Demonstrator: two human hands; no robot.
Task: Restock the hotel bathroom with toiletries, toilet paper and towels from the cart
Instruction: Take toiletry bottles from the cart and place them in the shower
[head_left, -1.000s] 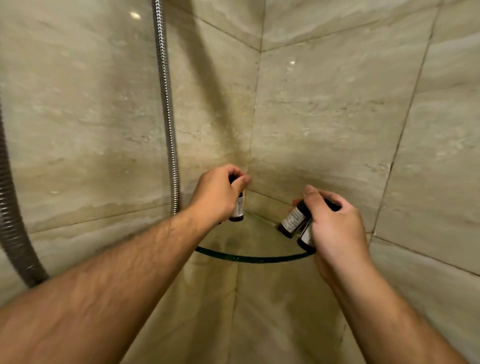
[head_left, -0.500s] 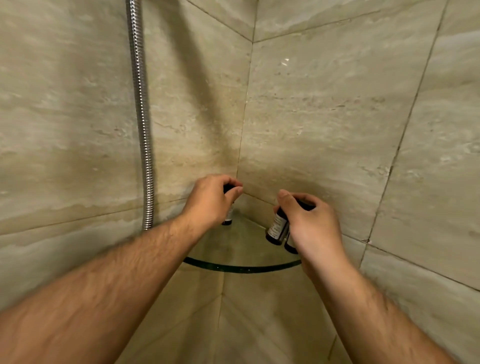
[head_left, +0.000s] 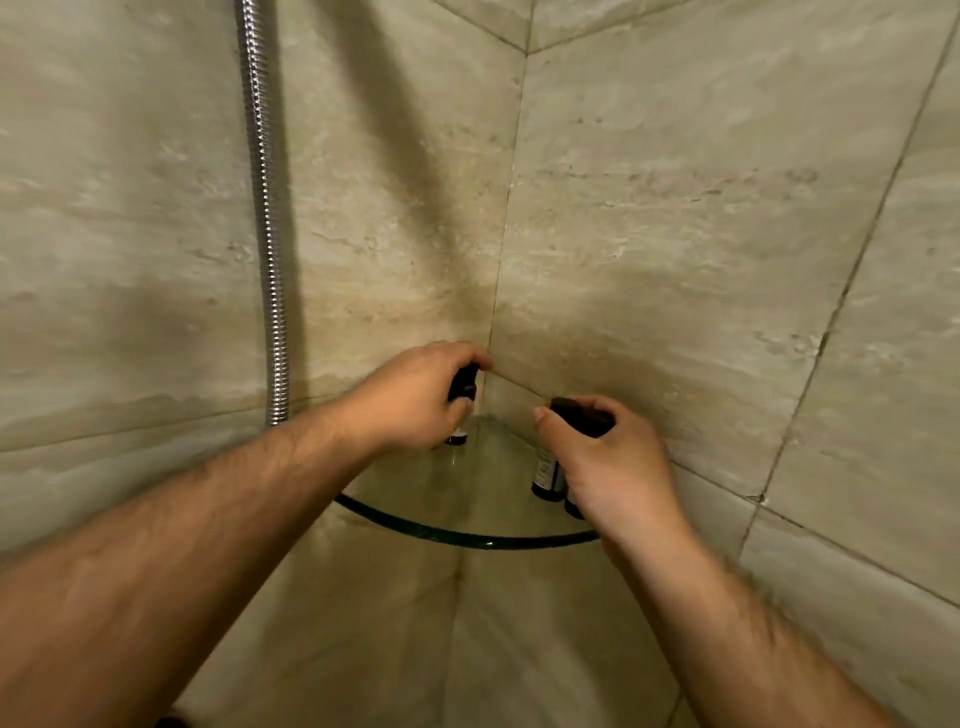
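A glass corner shelf with a dark green edge is fixed where two beige tiled walls meet. My left hand grips one small dark toiletry bottle by its black cap, upright at the shelf's back left, its base at the glass. My right hand holds two small dark bottles with white labels side by side, upright, their bases at or just above the shelf's right side. The second of these is mostly hidden behind my palm.
A chrome shower hose hangs down the left wall, close to my left forearm. Beige stone tile walls enclose the corner on both sides. Below the shelf the walls run on downward.
The two bottles in my right hand have turned from tilted to upright and come down to the shelf. My left hand has lowered its bottle onto the glass near the corner.
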